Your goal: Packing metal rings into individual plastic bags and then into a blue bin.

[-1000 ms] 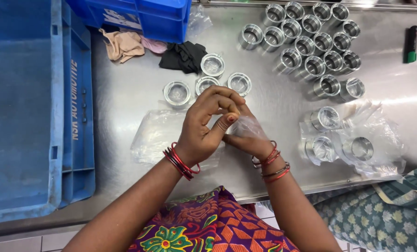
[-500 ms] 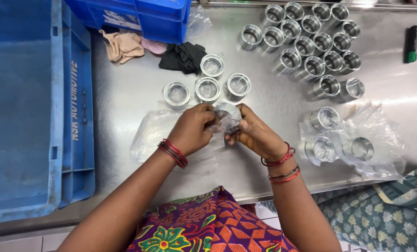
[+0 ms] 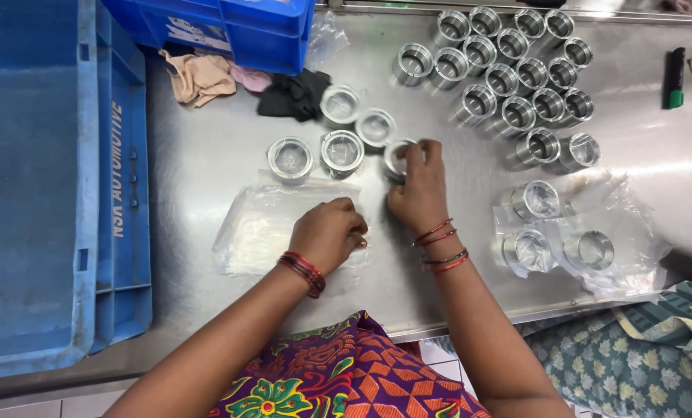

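Observation:
My right hand (image 3: 419,186) reaches forward over the steel table (image 3: 207,162), its fingers closed around a plastic-wrapped metal ring (image 3: 395,155) standing in a short row with other wrapped rings (image 3: 341,150). My left hand (image 3: 329,230) rests curled on the right end of a stack of clear plastic bags (image 3: 265,224), pinching the top bag. Red bangles sit on both wrists.
Several bare metal rings (image 3: 508,77) stand at the back right. Three rings lie in loose plastic (image 3: 594,232) at the right. Blue crates (image 3: 44,178) fill the left, another blue crate (image 3: 230,27) is at the back, with cloth rags (image 3: 207,77) beside it. A marker (image 3: 674,77) lies far right.
Both hands were together wrapping a ring in plastic. Now the right hand has carried it forward to the row of wrapped rings, and the left hand has dropped onto the bag stack.

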